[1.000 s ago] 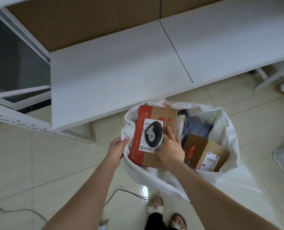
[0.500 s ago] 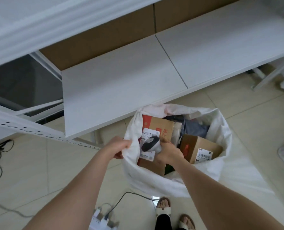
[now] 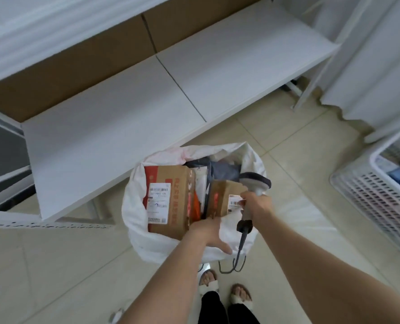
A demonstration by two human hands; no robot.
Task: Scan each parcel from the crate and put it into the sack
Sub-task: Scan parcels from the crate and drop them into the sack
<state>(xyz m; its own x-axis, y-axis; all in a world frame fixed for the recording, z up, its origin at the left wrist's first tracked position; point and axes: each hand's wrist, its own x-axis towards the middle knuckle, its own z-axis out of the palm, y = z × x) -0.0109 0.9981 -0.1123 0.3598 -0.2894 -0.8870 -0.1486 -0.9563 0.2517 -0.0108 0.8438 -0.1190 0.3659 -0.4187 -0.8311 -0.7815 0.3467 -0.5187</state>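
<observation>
Red-printed brown cardboard parcel [image 3: 168, 199]: upright in white plastic sack [image 3: 133, 206], left side. Stiff, likely light; take by opposite edges. Left grip [image 3: 207, 232] holds sack's near rim; right grip [image 3: 257, 204] grasps grey scanner [image 3: 256, 181].

The large brown cardboard box with red print [image 3: 171, 181], at 9 o'clock in the white sack [image 3: 133, 206], carries a white shipping label [image 3: 158, 199]. Its barcode shows, but its digits and the red characters beside it are too blurred to read. The smaller brown cardboard box [image 3: 220, 197], at 3 o'clock, has a white barcode label [image 3: 234, 203], unreadable.
</observation>
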